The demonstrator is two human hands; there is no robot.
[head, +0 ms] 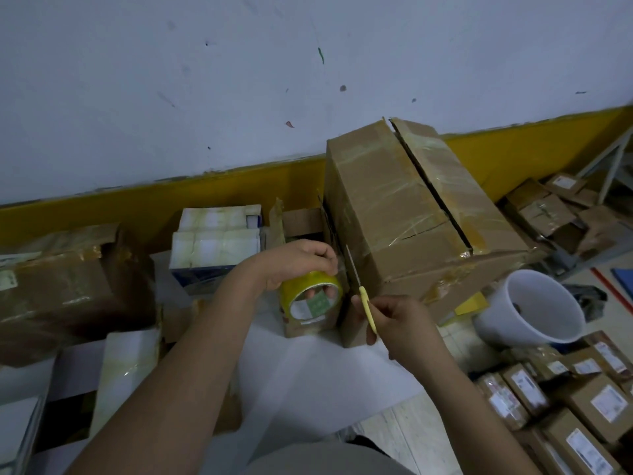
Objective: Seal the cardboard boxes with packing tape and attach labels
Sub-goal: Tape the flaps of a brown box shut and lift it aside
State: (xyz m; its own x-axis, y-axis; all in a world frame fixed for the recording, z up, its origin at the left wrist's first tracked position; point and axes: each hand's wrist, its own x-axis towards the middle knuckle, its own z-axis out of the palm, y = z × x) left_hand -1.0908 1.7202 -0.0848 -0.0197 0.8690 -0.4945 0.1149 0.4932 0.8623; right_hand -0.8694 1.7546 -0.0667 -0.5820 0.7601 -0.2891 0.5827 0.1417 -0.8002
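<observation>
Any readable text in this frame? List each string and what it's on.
None legible.
White shipping labels on the small brown cardboard parcels at lower right: printed, too small and blurred to read.
Green and white sticker inside the core of the yellow packing tape roll gripped by the left hand: blurred.
Pale label on the brown taped carton at far left: unreadable.
Blue and white box: no text resolvable.

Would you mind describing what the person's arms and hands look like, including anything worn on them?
Both forearms are bare right up to the bottom edge of the picture, with no sleeve in view. The left hand and the right hand wear no gloves. No watch, bracelet or ring can be seen on either wrist or on the fingers that show.
</observation>
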